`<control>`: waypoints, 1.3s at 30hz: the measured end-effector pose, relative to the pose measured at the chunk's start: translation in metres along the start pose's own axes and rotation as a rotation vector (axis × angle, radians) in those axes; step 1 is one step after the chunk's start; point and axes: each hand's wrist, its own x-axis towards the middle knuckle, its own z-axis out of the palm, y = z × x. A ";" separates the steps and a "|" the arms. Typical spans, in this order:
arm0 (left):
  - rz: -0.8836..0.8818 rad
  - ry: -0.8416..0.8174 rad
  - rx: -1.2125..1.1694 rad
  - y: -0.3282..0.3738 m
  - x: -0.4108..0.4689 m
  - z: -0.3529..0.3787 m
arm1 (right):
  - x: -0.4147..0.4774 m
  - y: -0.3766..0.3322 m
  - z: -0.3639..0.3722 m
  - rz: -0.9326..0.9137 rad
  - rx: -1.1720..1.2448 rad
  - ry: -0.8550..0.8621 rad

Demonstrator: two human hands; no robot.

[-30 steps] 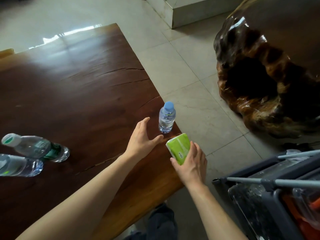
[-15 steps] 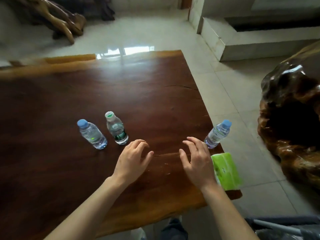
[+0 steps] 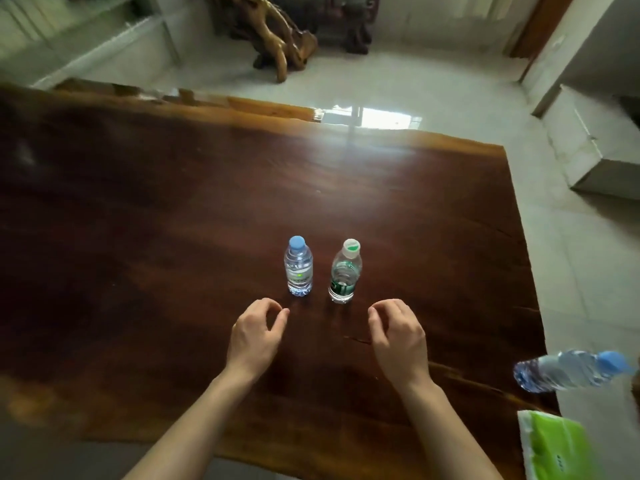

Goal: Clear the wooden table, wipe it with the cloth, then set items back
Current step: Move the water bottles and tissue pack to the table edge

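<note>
Two small water bottles stand upright side by side on the dark wooden table (image 3: 173, 209): one with a blue cap (image 3: 298, 266) on the left, one with a white-and-green cap (image 3: 345, 271) on the right. My left hand (image 3: 258, 332) hovers just in front of the blue-capped bottle, fingers curled and apart, holding nothing. My right hand (image 3: 398, 332) hovers in front and to the right of the green-capped bottle, also empty. A third bottle with a blue cap (image 3: 571, 374) stands at the table's right corner. A green tissue pack (image 3: 554, 445) lies at the near right corner. No cloth is in view.
The table's right edge drops to a pale tiled floor (image 3: 571, 254). A carved root sculpture (image 3: 277, 39) stands beyond the far edge. A low stone step (image 3: 588, 150) lies at the right, and white shelving (image 3: 86, 39) at the far left.
My view swung left and up to centre on the two bottles. My right hand let go of the tissue pack, and both hands moved left and now hover in front of the two bottles.
</note>
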 end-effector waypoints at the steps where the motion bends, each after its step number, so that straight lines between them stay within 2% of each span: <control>1: -0.032 0.011 -0.017 -0.002 0.006 0.003 | 0.007 0.001 0.007 0.021 0.019 -0.007; 8: -0.342 0.090 -0.308 -0.012 0.044 0.042 | 0.048 0.021 0.054 0.283 0.198 -0.078; 12: -0.410 0.094 -0.452 -0.007 0.062 0.070 | 0.061 0.033 0.079 0.346 0.311 -0.152; 19: -0.329 0.136 -0.536 -0.007 0.095 0.104 | 0.079 0.042 0.115 0.309 0.404 -0.163; 26: -0.246 0.189 -0.509 -0.003 0.115 0.115 | 0.095 0.042 0.126 0.338 0.430 -0.170; 33: -0.157 0.164 -0.402 0.010 0.117 0.103 | 0.102 0.044 0.109 0.377 0.479 -0.113; 39: -0.039 0.096 -0.376 0.052 0.129 0.104 | 0.114 0.054 0.069 0.372 0.542 -0.008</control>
